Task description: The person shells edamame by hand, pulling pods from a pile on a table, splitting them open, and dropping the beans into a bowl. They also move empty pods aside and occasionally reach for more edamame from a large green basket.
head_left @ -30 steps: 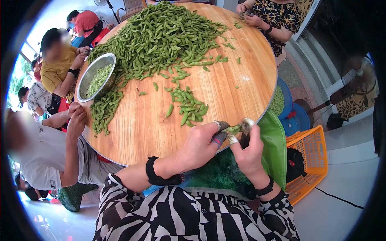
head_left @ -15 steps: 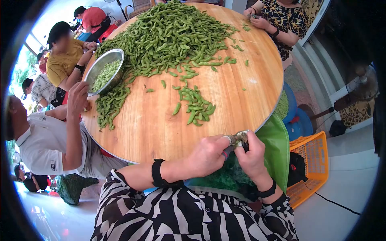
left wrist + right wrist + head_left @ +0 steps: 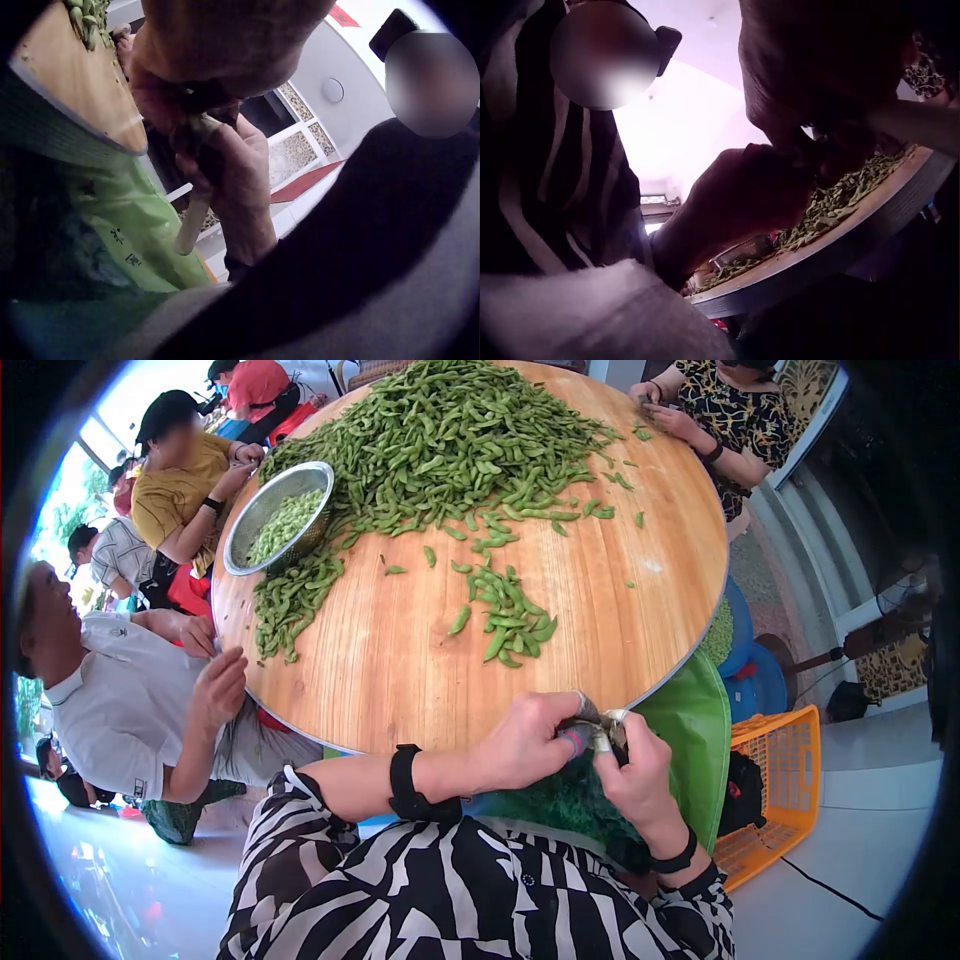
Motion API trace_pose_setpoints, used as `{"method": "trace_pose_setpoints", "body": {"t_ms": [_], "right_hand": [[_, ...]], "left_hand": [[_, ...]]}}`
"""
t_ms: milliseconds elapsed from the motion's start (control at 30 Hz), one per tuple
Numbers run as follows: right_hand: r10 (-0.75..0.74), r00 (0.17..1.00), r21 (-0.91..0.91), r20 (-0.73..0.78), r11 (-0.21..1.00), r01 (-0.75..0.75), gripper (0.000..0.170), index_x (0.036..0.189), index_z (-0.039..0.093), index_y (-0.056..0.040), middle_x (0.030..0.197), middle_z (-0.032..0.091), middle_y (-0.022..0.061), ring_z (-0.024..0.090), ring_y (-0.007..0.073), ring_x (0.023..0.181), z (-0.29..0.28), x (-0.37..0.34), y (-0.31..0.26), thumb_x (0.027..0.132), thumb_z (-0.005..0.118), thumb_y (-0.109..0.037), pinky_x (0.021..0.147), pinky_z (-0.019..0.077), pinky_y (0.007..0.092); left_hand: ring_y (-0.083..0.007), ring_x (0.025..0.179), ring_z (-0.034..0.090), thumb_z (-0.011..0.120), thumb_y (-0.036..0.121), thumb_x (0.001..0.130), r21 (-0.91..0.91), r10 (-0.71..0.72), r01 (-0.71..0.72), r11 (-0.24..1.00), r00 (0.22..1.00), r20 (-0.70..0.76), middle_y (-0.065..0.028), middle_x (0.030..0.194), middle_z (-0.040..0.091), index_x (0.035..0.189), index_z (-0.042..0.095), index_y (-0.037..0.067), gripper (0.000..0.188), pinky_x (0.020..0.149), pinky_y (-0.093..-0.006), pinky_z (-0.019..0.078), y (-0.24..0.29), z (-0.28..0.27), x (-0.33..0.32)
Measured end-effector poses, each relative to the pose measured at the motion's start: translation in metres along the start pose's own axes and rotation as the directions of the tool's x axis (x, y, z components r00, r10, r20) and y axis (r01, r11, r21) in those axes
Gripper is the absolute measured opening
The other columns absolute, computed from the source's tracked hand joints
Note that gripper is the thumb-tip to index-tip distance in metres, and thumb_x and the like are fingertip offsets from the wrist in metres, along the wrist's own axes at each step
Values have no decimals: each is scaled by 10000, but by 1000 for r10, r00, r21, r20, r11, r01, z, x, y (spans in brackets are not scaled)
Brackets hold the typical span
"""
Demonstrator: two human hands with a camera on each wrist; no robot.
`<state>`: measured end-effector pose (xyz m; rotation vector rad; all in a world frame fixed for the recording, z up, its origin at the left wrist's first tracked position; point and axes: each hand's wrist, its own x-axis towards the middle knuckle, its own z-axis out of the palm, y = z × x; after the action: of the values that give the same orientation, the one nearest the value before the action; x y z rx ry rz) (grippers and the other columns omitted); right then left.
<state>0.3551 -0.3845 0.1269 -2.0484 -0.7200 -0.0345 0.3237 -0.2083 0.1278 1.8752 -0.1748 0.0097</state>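
In the head view my left hand [image 3: 525, 745] and right hand [image 3: 640, 775] meet fingertip to fingertip, just off the near edge of the round wooden table [image 3: 380, 670]. Curled fingers and thumbs of both pinch a green soybean pod, mostly hidden behind them. Grey and white coverings wrap several fingertips. The left wrist view shows the right hand [image 3: 244, 176] behind the left one, with a pale-wrapped finger pointing down. A small group of pods [image 3: 515, 615] lies on the table beyond my hands, and a large heap of pods [image 3: 440, 450] rises behind it.
A metal colander [image 3: 240, 540] with shelled beans [image 3: 285, 528] stands at the table's left. A green plastic sheet [image 3: 705, 730] hangs beside my right hand, near an orange crate [image 3: 805, 760] and blue tubs [image 3: 760, 685]. Other people sit around, one in a white shirt [image 3: 130, 690] close on the left.
My hands have drawn together, covering the pod that showed between them. The head view has shifted, so the table sits further right. The white-shirted person's hand reached the colander, then came away.
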Motion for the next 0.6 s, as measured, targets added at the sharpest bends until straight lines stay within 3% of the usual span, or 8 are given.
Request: {"method": "trace_pose_setpoints", "body": {"t_ms": [33,133,167,267,400,467,533,600], "right_hand": [[-48,999,-35,-16,998,47,212,902,537,27,711,533,176,555,351,596,0,-1,-2,699,597,45,551,451,412],[-153,988,-108,38,982,156,213,891,533,28,730,527,176,558,365,613,-4,-3,-10,693,611,48,556,451,425],[-121,991,-100,54,987,126,213,879,530,20,722,516,172,553,370,615,-5,-4,-9,686,615,46,556,448,429],[-137,982,-78,130,986,148,199,863,524,12,723,515,169,551,364,610,-13,-5,-8,689,617,39,552,447,425],[-151,973,-85,174,982,168,183,852,531,2,708,517,162,554,357,605,-25,-10,-9,692,617,31,546,446,415],[-6,965,-74,264,997,26,163,830,533,-5,681,514,151,557,343,590,-35,-13,-2,693,616,26,536,444,404],[16,964,-89,264,996,8,145,832,542,-5,666,517,141,549,311,562,-38,-12,-2,712,619,22,525,439,383],[69,960,17,272,997,-76,136,852,552,-2,676,523,135,539,280,551,-35,-13,-7,738,625,12,521,434,365]], "left_hand": [[-371,716,603,534,-35,730,-47,-79,80,996,997,24,-226,763,587,915,575,-37,189,618,-409,479,2,0,2],[-404,736,597,519,-13,734,114,10,-6,993,999,-37,-240,765,587,898,571,-34,174,643,-436,477,4,11,6],[-466,764,582,533,1,726,106,-4,6,994,1000,-19,-259,745,586,871,526,-34,149,672,-502,464,7,14,5],[-457,818,581,533,1,720,69,-102,99,993,994,47,-267,808,585,873,522,-39,158,711,-499,460,-1,18,5],[-437,799,581,526,-16,716,118,-109,95,988,988,114,-251,814,579,902,541,-41,188,688,-452,476,-4,24,1],[-424,860,580,535,-16,713,134,23,-72,988,943,331,-248,888,577,969,524,-41,257,716,-442,477,-12,20,-3],[-462,895,569,566,-32,687,81,-29,2,997,942,333,-265,864,584,949,492,-43,272,763,-486,461,-1,15,-7],[-460,881,569,585,-39,699,-32,76,-71,997,974,211,-254,865,583,978,476,-48,300,757,-476,467,5,11,-10]]}}
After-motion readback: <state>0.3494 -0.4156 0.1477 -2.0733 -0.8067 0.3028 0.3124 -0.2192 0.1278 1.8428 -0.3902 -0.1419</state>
